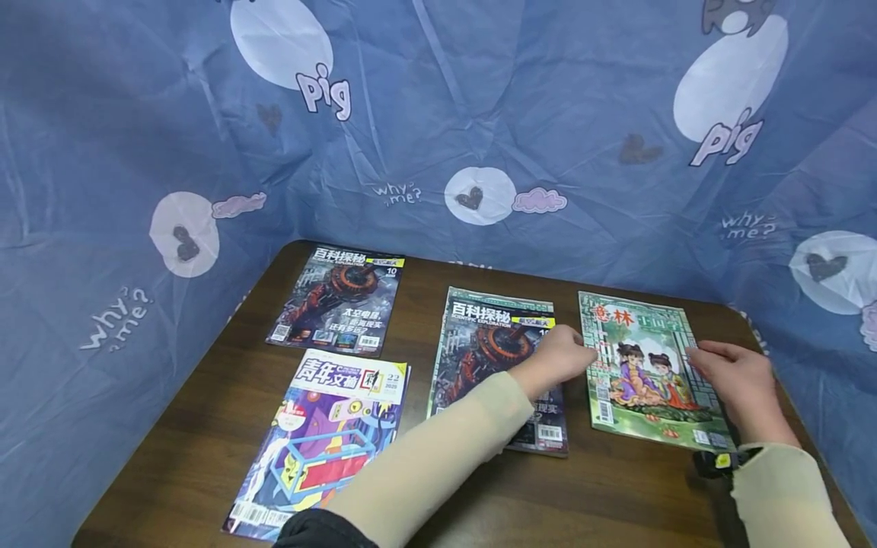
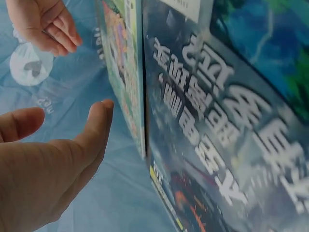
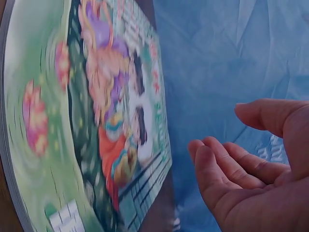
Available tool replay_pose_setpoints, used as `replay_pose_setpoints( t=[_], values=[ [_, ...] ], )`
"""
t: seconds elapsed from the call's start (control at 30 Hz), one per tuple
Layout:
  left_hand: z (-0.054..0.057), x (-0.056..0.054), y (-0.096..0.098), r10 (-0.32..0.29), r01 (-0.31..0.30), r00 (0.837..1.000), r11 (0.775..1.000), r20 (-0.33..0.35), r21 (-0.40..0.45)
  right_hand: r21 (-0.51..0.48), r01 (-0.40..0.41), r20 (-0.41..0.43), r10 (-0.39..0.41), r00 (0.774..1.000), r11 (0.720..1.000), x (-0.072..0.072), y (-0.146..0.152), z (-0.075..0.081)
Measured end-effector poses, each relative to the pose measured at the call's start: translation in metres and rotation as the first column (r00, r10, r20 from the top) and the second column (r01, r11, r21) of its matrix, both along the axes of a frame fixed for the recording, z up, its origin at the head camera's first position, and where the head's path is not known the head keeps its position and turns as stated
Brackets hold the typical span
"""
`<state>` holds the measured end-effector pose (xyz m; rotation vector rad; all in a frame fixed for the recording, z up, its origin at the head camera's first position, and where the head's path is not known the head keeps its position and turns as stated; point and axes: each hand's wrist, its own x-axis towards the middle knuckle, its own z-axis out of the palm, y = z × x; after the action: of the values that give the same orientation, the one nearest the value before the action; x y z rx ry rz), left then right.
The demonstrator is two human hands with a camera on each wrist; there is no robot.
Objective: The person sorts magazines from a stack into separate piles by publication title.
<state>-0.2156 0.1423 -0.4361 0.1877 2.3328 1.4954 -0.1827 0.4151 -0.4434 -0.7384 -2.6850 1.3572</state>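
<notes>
A green magazine (image 1: pixel 651 365) with two cartoon figures on its cover lies at the right of the table. My left hand (image 1: pixel 556 356) hovers over a dark science magazine (image 1: pixel 473 354), its fingertips at the green magazine's left edge. In the left wrist view, the thumb and fingers (image 2: pixel 99 121) of that hand are spread apart with nothing between them. At the green magazine's right edge is my right hand (image 1: pixel 743 384). Its thumb and loosely bent fingers (image 3: pixel 227 166) hold nothing in the right wrist view. Beneath the dark magazine, a green-bordered magazine (image 1: pixel 503 299) peeks out.
Another dark science magazine (image 1: pixel 336 301) lies at the back left of the brown table (image 1: pixel 185 426). In front of it is a colourful purple magazine (image 1: pixel 322 449), partly covered by my left sleeve (image 1: pixel 438 449). Blue printed cloth (image 1: pixel 411 114) hangs around the table's back and sides.
</notes>
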Motion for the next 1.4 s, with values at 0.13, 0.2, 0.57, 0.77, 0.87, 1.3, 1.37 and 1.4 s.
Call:
replay_pose_setpoints(
  t=[0.13, 0.2, 0.57, 0.77, 0.87, 1.3, 1.37, 1.4],
  values=[
    [0.006, 0.001, -0.012, 0.015, -0.015, 1.0, 1.0, -0.005, -0.022, 0.006, -0.045, -0.004, 0.045, 0.999, 0.999, 0.002, -0.015, 0.004],
    [0.007, 0.001, -0.019, 0.011, -0.012, 1.0, 1.0, -0.011, -0.017, 0.005, -0.072, -0.032, 0.072, 0.997, 0.997, 0.002, -0.023, 0.006],
    [0.008, 0.005, -0.056, 0.002, -0.001, 1.0, 0.995, -0.013, 0.099, -0.003, -0.162, -0.119, 0.16, 0.98, 0.987, 0.007, -0.067, 0.014],
    [0.01, 0.007, -0.076, 0.012, -0.002, 0.995, 0.995, -0.099, 0.096, -0.011, -0.198, -0.138, 0.194, 0.971, 0.98, 0.011, -0.08, 0.017],
    [0.012, 0.009, -0.089, 0.023, -0.01, 0.992, 0.995, -0.126, 0.102, -0.005, -0.205, -0.154, 0.202, 0.967, 0.979, 0.013, -0.087, 0.017],
    [0.01, 0.008, -0.134, 0.128, -0.105, 0.979, 0.983, -0.159, 0.148, -0.054, -0.27, -0.228, 0.251, 0.941, 0.961, 0.016, -0.114, 0.015],
    [0.01, 0.009, -0.142, 0.137, -0.11, 0.977, 0.981, -0.166, 0.163, -0.06, -0.277, -0.231, 0.257, 0.939, 0.959, 0.016, -0.118, 0.016],
    [0.01, 0.009, -0.145, 0.142, -0.114, 0.975, 0.98, -0.171, 0.164, -0.058, -0.276, -0.229, 0.256, 0.939, 0.959, 0.017, -0.121, 0.017]
  ],
)
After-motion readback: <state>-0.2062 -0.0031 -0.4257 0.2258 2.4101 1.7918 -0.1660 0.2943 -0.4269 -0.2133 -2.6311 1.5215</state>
